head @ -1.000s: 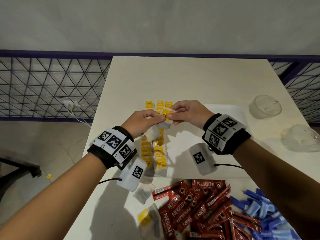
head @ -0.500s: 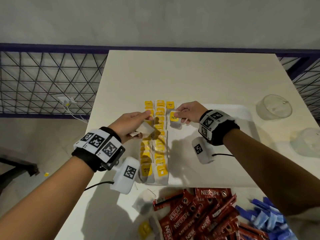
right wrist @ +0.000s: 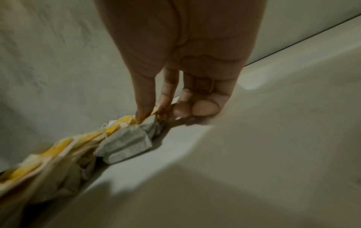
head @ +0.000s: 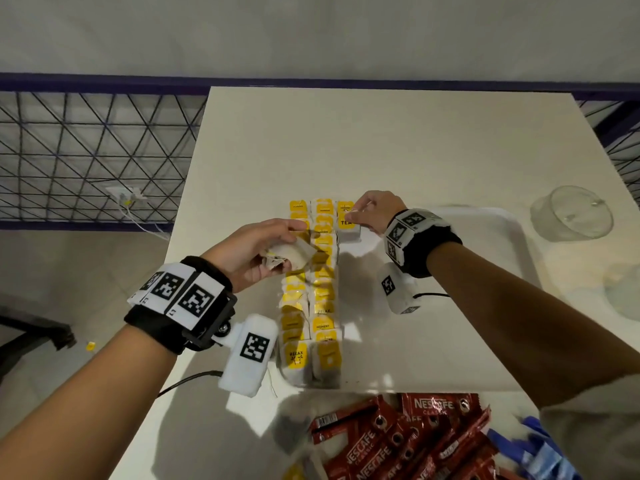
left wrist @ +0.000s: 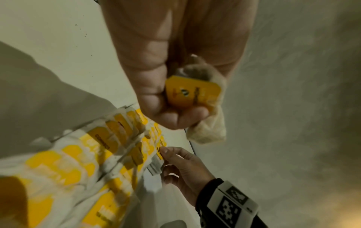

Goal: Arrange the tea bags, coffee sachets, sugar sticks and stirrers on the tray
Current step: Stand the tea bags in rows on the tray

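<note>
Left hand (head: 258, 251), at 9 o'clock of the tray (head: 485, 341), fingers curled around one tea bag (head: 294, 254), held above the rows (head: 311, 306) along the tray's left edge. Right hand (head: 375, 211), at 12 o'clock of the rows, pinches the tag of a bag (head: 348, 226) lying on the tray. Coffee sachets (head: 398, 441) lie on the bench (head: 381, 140) at 6 o'clock.

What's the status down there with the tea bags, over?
Left hand grips a spare tea bag. Right hand pinches a bag starting the tray's third row. Nothing blocking; coffee sachets wait.
</note>
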`<state>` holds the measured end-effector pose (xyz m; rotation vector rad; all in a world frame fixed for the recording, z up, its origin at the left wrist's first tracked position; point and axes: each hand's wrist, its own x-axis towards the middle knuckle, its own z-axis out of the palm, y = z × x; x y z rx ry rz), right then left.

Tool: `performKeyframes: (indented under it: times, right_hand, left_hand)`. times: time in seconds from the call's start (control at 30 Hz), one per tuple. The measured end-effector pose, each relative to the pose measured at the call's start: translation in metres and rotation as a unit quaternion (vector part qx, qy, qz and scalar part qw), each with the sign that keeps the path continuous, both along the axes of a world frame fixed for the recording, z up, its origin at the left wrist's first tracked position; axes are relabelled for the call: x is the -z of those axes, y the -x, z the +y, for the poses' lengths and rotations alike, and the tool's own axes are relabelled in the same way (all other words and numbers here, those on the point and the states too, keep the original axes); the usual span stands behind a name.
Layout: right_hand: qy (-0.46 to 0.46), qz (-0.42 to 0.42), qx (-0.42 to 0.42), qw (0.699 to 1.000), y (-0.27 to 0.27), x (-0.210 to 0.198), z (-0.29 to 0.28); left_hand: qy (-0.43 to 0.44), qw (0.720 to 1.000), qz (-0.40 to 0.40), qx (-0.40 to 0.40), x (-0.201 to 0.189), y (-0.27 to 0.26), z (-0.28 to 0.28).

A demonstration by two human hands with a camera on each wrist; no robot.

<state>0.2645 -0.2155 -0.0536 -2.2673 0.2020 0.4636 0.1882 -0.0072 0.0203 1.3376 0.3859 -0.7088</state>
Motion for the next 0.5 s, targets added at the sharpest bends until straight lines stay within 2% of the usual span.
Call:
performKeyframes:
  times: [0.17,0.23,0.33,0.4,0.5]
  right_hand:
    - [-0.008,-0.002,0.039,0.999,0.003,0.001,-0.001]
    - [-0.026,0.018,0.067,0.997,0.006,-0.006,-0.002]
    - [-0.037,0.019,0.065,0.997,0.017,-0.025,-0.003]
    - [-0.097,0.028,0.036,0.994,0.031,-0.042,0.002]
    - [-0.204,0.084,-0.029,0.975,0.058,-0.068,0.014]
  left_hand:
    - [-0.005,1.0,-0.011,0.004,0.003,0.002,-0.002]
    - [-0.011,1.0,-0.015,0.005,0.003,0.004,-0.002]
    - [-0.029,0.999,-0.018,-0.002,0.001,0.006,-0.002]
    - [-0.032,0.999,-0.022,-0.007,0.001,0.008,-0.004]
    - [-0.033,0.999,-0.04,0.0,-0.001,0.013,-0.009]
